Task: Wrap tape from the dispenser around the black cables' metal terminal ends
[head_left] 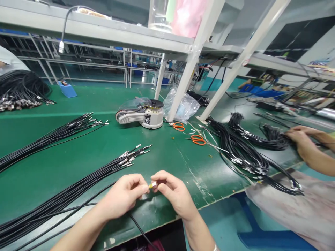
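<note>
My left hand (128, 193) is closed in a pinch at the end of a black cable (138, 225), most of which is hidden by the fingers. A small piece of yellow tape (151, 186) shows between my fingertips. Beside it, a silver metal connector (154, 183) sits between the thumb and fingers of my right hand (174, 191), which are closed on it. Left of my hands lies a long bundle of black cables (86, 188), their metal-tipped ends pointing right, close to my left hand.
Behind my hands stands a round tape dispenser (151, 116). Orange-handled scissors (198, 139) and a second pair (178, 126) lie to its right. More cables (243, 150) cover the right side, where a co-worker's hands (300, 139) work. White posts (193, 59) rise from the green table (104, 153).
</note>
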`<state>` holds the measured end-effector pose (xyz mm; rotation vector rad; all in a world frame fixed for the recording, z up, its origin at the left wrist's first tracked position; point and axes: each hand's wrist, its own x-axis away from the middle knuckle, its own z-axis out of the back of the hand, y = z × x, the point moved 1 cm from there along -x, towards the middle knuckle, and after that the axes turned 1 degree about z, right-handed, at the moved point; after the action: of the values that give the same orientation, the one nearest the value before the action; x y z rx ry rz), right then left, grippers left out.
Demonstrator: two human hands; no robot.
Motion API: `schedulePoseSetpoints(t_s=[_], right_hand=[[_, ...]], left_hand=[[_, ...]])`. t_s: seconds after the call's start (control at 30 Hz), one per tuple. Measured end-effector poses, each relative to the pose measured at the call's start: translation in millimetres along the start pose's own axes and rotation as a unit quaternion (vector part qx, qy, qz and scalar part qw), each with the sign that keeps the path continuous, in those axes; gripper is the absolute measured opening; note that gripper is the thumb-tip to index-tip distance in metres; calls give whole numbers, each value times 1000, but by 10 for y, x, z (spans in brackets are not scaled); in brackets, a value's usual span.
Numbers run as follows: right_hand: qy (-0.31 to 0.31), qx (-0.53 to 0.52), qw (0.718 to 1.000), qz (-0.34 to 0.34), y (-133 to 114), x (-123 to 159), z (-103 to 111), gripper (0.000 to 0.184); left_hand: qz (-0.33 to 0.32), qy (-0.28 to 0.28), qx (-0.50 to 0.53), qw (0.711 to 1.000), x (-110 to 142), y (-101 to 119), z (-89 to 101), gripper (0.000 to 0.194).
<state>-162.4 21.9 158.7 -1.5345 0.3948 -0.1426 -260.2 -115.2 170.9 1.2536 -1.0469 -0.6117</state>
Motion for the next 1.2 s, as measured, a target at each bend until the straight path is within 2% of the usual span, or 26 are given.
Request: schedulePoseSetpoints(t_s=[0.07, 0.13, 0.3, 0.4, 0.47, 0.53, 0.6, 0.7, 0.77, 0.87, 1.07, 1.2], right_hand=[[17, -6, 998, -59, -26, 20, 48, 13], [31, 9, 996, -85, -46, 44, 64, 12], [46, 8, 993, -106, -14, 107, 16, 14], [40, -4, 993, -108, 6, 145, 17, 14], [15, 16, 994, -103, -8, 168, 38, 14], [-15, 74, 994, -80, -39, 185, 58, 14], [-26, 130, 990, -49, -63, 193, 71, 18], [15, 142, 989, -38, -46, 195, 85, 18], [39, 131, 990, -47, -6, 195, 93, 19], [42, 129, 989, -54, 41, 200, 96, 20], [47, 125, 989, -64, 33, 239, 73, 21], [59, 129, 987, -69, 37, 283, 87, 21]], left_hand=[[-53, 68, -119, 989, 13, 29, -48, 22], [-90, 88, -189, 974, 20, 35, -87, 18], [-126, 45, -254, 958, 7, -18, -129, 23], [-157, 44, -304, 939, 2, -36, -152, 27], [-162, 47, -332, 928, 7, -29, -174, 27], [-152, 36, -345, 925, 22, -5, -188, 29], [-124, 14, -334, 934, 52, 24, -166, 32], [-88, 32, -297, 950, 134, 52, -29, 32], [-76, 57, -296, 950, 199, 41, 91, 32], [-61, 52, -314, 946, 259, -9, 182, 27], [-76, 75, -303, 947, 191, -44, 18, 24], [-17, 22, -235, 972, 161, -63, 26, 25]])
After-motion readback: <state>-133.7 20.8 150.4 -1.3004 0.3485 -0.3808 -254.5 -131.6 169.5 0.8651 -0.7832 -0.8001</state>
